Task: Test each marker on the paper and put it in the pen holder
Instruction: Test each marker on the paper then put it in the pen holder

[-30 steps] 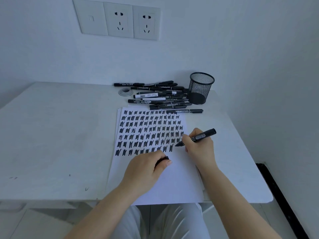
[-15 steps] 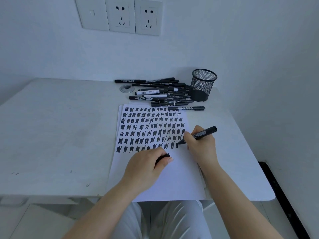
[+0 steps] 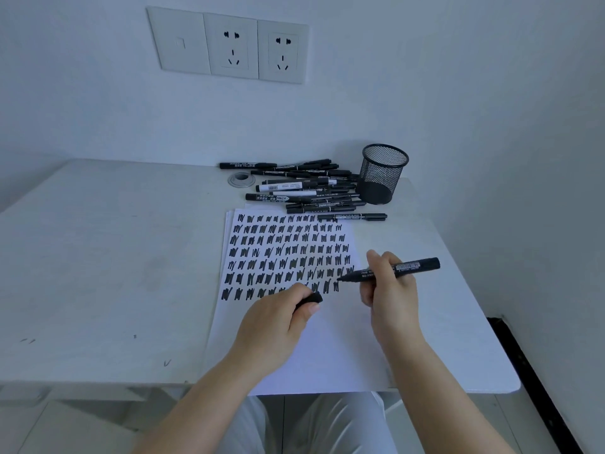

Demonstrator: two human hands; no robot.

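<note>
At the bottom of the frame, pale trousers [image 3: 307, 424] are being shown under the bench [image 3: 98, 257] edge, between two bare forearms. Just above centre-bottom, the left hand [image 3: 271, 329] is being rested on the paper [image 3: 327, 348]; its grip is being kept clenched round a black cap [image 3: 311, 299], only the end of which is being shown past the thumb. To the right of it, the right hand [image 3: 389, 290] is being held over the paper's right edge, its grip grasping a black marker [image 3: 393, 269]. The marker is being held nearly level, its uncapped tip pointing left at the end of the lowest row of scribbles [image 3: 288, 253]; whether the tip is touching the paper cannot be told. The sheet is being covered in its upper half by rows of black scribbles, while its lower half is being left white.

Further up, one capped marker, the lone marker [image 3: 352, 217], is being seen lying across the paper's top right corner. Behind it, near the frame's centre, a pile of markers [image 3: 304, 191] is being seen lying on the bench, with a round grey grommet [image 3: 241, 179] just left of it. The mesh holder [image 3: 381, 173] is being seen standing upright at the right end of the pile, touching or nearly touching it.

At the upper left of the frame, a switch and two sockets [image 3: 229, 45] are being shown on the wall.
</note>
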